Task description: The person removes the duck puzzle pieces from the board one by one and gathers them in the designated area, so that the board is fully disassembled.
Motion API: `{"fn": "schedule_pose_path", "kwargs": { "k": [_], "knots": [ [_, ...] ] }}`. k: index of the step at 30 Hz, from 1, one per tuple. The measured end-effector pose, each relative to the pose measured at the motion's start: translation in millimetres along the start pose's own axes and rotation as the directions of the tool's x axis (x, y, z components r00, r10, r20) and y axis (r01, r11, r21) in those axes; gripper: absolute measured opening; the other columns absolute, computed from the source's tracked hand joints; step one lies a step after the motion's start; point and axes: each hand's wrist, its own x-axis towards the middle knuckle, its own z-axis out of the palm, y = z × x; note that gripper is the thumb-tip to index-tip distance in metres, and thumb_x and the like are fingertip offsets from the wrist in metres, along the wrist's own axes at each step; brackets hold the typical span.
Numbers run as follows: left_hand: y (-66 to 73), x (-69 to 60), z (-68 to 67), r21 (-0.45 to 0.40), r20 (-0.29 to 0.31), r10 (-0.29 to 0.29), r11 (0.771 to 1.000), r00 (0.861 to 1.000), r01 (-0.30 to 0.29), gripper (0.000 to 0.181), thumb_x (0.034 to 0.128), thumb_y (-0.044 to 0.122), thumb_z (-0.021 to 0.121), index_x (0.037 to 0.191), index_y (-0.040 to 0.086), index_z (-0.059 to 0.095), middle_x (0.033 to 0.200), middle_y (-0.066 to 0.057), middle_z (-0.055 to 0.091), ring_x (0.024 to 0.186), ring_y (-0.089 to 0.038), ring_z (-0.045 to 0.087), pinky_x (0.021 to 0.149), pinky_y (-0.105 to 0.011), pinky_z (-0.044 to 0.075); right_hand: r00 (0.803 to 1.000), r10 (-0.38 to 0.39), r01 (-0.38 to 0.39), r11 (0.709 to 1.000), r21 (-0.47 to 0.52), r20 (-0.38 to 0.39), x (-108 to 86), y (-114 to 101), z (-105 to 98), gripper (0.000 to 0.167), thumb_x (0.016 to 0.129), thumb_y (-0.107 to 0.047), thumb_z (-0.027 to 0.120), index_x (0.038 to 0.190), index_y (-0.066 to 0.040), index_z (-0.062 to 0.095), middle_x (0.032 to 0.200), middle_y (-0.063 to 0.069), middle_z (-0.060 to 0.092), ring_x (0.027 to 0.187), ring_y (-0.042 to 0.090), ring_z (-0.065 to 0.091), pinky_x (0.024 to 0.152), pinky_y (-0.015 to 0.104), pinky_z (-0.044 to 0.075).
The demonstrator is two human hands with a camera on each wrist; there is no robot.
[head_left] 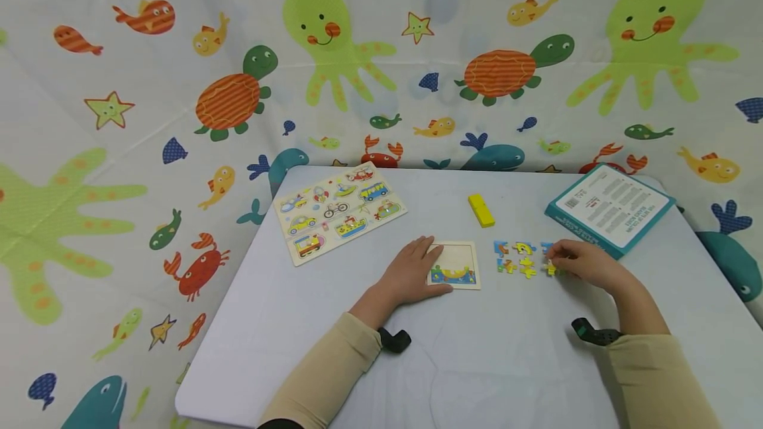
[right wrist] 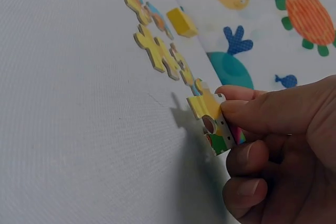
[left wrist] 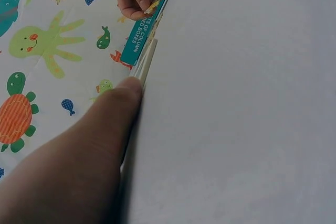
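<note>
My left hand (head_left: 408, 273) lies with extended fingers on the left side of a small wooden puzzle tray (head_left: 468, 247). Joined pieces with a blue and yellow picture (head_left: 454, 275) fill the tray's lower part; its upper part shows bare board. My right hand (head_left: 587, 262) pinches a yellow jigsaw piece (right wrist: 214, 121) between thumb and fingers, just above the table. A pink and teal edge shows behind that piece; I cannot tell what it belongs to. Several loose jigsaw pieces (head_left: 527, 267) lie in rows between the tray and my right hand.
A yellow block (head_left: 481, 210) lies behind the loose pieces. At the back right is a teal and white box (head_left: 614, 207). A vehicle picture board (head_left: 340, 212) lies at the back left. A sea-animal cloth (head_left: 357, 131) hangs behind the white table (head_left: 334, 303).
</note>
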Motion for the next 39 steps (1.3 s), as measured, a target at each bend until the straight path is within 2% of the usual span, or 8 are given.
{"fn": "schedule_pose_path", "kwargs": {
  "k": [13,25,33,39],
  "knots": [
    [0.0,0.7,-0.8,-0.005,0.001,-0.002,1.0,1.0,0.002,0.093,0.0854,0.08,0.045,0.157,0.023,0.028,0.165,-0.002,0.02,0.153,-0.022,0.017,0.124,-0.039,0.022,1.0,0.019,-0.019,1.0,-0.001,0.008,2.1,-1,3,0.021,0.101,-0.024,0.057,0.111,-0.008,0.064,0.099,0.007,0.059,0.082,0.02,0.052,0.064,0.028,0.046],
    [1.8,0.5,-4.1,-0.017,0.002,-0.004,1.0,1.0,0.004,0.092,0.0857,0.078,0.047,0.157,0.023,0.029,0.165,-0.002,0.021,0.153,-0.022,0.017,0.124,-0.039,0.021,1.0,0.026,-0.027,0.999,-0.031,-0.015,0.0,-4,1,0.023,0.1,-0.026,0.058,0.113,-0.008,0.064,0.108,0.012,0.06,0.088,0.022,0.054,0.068,0.03,0.048],
    [3.4,-0.7,-7.0,-0.031,0.003,-0.008,0.999,1.0,0.008,0.091,0.086,0.077,0.049,0.157,0.023,0.03,0.165,-0.002,0.022,0.153,-0.022,0.018,0.124,-0.039,0.021,0.998,-0.007,0.002,0.996,-0.084,-0.055,3.4,-20,2,0.024,0.1,-0.03,0.057,0.114,-0.011,0.065,0.116,0.013,0.062,0.094,0.024,0.055,0.07,0.029,0.046],
    [3.3,-0.7,-6.4,-0.039,-0.002,-0.008,0.999,1.0,0.008,0.089,0.0876,0.076,0.046,0.157,0.022,0.03,0.165,-0.002,0.022,0.153,-0.021,0.018,0.124,-0.039,0.021,0.998,-0.045,0.041,0.993,-0.107,-0.038,15.5,-44,13,0.022,0.1,-0.027,0.058,0.113,-0.011,0.065,0.113,0.011,0.064,0.094,0.024,0.054,0.073,0.03,0.046]
  ]
}}
